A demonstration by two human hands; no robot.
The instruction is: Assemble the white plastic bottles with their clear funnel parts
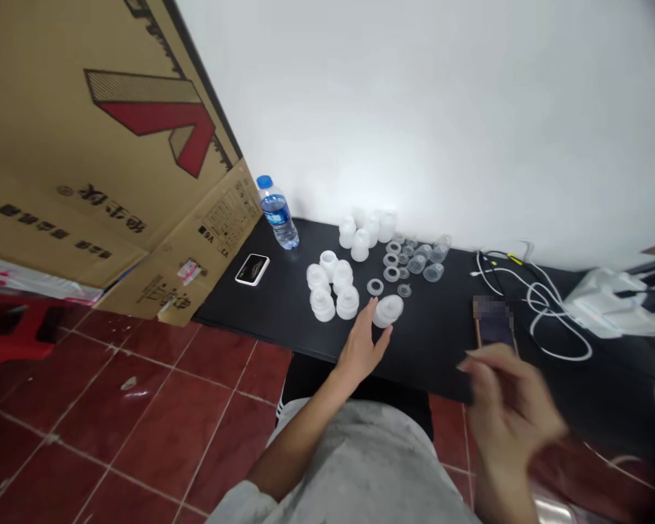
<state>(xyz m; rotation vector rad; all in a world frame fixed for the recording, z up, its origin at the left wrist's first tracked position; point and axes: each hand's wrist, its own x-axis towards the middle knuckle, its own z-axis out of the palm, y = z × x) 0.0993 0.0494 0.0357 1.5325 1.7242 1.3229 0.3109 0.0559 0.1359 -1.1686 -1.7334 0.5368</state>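
My left hand (362, 348) rests at the table's front edge, its thumb and fingers closed around the left and near sides of a white plastic piece (389, 310) with a rounded, paler top. My right hand (510, 407) is raised at the right, over the front edge, blurred by motion. Its fingers are curled and pinched together; I cannot make out anything between them. Left of my left hand stand several white stepped plastic pieces (328, 302) in a cluster. Beyond are flat clear rings (391, 274) and small clear cups (433, 272).
More white plastic pieces (361, 245) stand by the wall. A water bottle (279, 215) and a white-framed device (252, 269) are at the left, beside a large cardboard box (114, 182). A phone (494, 324), white cables (560, 331) and a white bag (605, 302) lie at the right.
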